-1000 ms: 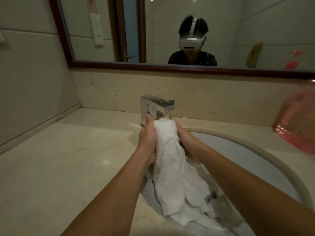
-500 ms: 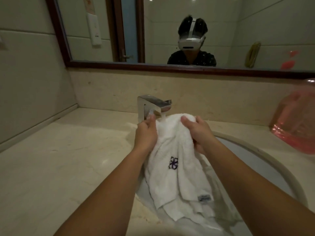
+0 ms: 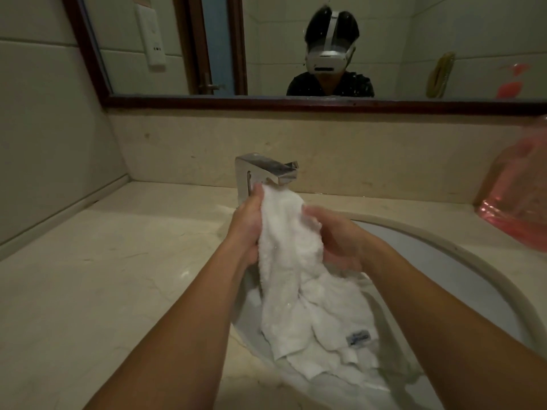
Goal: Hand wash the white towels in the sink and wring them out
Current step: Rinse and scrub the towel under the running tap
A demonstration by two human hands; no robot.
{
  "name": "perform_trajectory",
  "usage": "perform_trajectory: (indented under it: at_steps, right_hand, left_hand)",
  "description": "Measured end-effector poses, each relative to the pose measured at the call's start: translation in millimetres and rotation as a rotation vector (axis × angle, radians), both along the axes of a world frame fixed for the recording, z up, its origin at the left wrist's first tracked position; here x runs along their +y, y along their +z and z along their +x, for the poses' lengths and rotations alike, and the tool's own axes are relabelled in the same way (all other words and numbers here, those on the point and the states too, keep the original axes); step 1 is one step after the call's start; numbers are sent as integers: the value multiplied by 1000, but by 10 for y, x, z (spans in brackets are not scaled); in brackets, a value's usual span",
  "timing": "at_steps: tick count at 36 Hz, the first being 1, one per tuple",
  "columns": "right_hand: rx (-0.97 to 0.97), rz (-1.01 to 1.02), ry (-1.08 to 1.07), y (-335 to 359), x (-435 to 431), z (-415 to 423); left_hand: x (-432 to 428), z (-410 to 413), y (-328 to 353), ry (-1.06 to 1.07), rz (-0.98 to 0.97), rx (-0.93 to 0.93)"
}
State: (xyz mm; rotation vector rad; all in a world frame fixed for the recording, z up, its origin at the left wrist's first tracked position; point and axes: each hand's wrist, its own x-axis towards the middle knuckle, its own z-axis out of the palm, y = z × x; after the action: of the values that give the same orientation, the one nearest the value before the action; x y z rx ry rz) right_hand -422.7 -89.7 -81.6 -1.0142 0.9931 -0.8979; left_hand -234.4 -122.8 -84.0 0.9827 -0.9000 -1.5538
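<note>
A wet white towel [image 3: 291, 279] hangs bunched over the round sink [image 3: 461, 255], its top just under the chrome tap [image 3: 260, 173]. My left hand [image 3: 247, 229] grips the towel's upper left side. My right hand [image 3: 334, 238] grips its upper right side, fingers curled into the cloth. The towel's lower folds lie in the basin, with a small label showing near the bottom. More white cloth sits in the water below.
A beige stone counter [image 3: 103, 276] spreads to the left of the sink. A pink plastic bag [image 3: 515, 199] stands at the right edge. A framed mirror [image 3: 296, 45] runs along the wall behind the tap.
My hands have drawn together again and bunched the towel. The purple emblem seen half a second ago is folded out of sight.
</note>
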Motion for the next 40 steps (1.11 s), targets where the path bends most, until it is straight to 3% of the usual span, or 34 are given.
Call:
perform_trajectory:
  at_steps: [2, 6, 14, 17, 23, 26, 29, 33, 35, 40]
  right_hand:
    - [-85, 96, 37, 38, 55, 13]
    - [262, 3, 106, 16, 70, -3]
    - [660, -423, -275, 49, -23, 0]
    - [612, -413, -330, 9, -36, -40]
    - [610, -275, -100, 104, 0, -37]
    - [447, -229, -54, 76, 27, -57]
    - [217, -217, -84, 94, 12, -56]
    - [-58, -193, -191, 196, -2, -13]
    - [-54, -183, -209, 179, -5, -4]
    - [132, -120, -75, 81, 28, -97]
  left_hand:
    - [4, 48, 37, 20, -24, 14]
    - [76, 57, 77, 38, -88, -107]
    - [125, 24, 93, 168, -106, -318]
    - [115, 27, 108, 217, -64, -245]
    - [108, 105, 137, 236, -1, 11]
    - [124, 123, 129, 166, -6, 97]
    - [135, 106, 115, 160, -59, 36]
    - [161, -30, 67, 138, -150, -224]
    - [166, -63, 51, 136, -128, -259]
    - [122, 8, 81, 198, -47, -92]
